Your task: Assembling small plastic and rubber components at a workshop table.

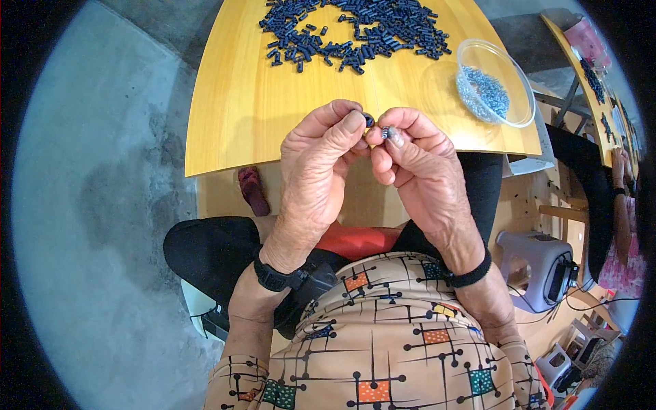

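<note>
Fingertips meet above the near edge of the counter [232,137], where my left hand [321,171] pinches a small dark tube [369,119] between thumb and forefinger, and my right hand [417,164] nips a tiny silvery metal piece [386,132] just beside it, the two parts almost touching. Both hands are closed narrow on what they hold, the other fingers curled in. The tube looks like hard plastic: light, stiff and smooth, so I judge it apt to slip or roll, and best held across its sides with the end left bare. The metal piece is far smaller and, I would guess, easy to drop; it wants a grip by the very tips, close to its tail. Toward the far edge of the counter lies a loose heap of dark tubes [355,31], well apart from my hands. Near the right edge stands a clear round dish [527,102] with a small pile of silvery bits in it. A dark red sandal [253,191] lies on the floor under the counter's near edge.
</note>
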Available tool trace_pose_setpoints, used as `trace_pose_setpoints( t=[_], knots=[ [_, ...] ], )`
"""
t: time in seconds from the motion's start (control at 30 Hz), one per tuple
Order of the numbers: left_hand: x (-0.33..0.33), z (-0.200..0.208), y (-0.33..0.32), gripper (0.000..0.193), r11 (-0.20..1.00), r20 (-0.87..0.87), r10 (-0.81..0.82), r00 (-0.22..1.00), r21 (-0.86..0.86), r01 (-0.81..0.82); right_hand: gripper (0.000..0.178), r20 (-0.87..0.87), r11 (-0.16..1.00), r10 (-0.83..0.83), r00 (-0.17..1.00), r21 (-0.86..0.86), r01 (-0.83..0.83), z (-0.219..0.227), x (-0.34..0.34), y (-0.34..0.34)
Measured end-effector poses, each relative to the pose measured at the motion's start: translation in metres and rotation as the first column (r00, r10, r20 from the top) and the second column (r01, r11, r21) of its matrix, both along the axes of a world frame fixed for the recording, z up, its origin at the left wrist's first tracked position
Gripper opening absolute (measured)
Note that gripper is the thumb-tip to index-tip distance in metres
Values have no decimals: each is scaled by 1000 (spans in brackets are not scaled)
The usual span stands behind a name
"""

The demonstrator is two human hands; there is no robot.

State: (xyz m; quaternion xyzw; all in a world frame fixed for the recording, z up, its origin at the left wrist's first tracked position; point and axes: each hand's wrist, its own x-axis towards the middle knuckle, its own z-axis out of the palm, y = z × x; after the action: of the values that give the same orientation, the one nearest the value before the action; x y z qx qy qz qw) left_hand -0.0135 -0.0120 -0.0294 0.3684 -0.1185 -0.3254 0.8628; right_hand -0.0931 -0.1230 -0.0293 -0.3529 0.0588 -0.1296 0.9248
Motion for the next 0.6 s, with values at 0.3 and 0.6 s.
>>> trace_pose_setpoints(
  t=[0.3,0.6],
  knots=[
    [0,1,0,19,995,78,85,993,37,-88,17,-36,998,-6,999,-60,4,4,-1,1],
    [-3,4,-1,19,985,180,137,974,77,-153,14,-38,980,-70,997,-191,61,10,-1,4]
  ],
)
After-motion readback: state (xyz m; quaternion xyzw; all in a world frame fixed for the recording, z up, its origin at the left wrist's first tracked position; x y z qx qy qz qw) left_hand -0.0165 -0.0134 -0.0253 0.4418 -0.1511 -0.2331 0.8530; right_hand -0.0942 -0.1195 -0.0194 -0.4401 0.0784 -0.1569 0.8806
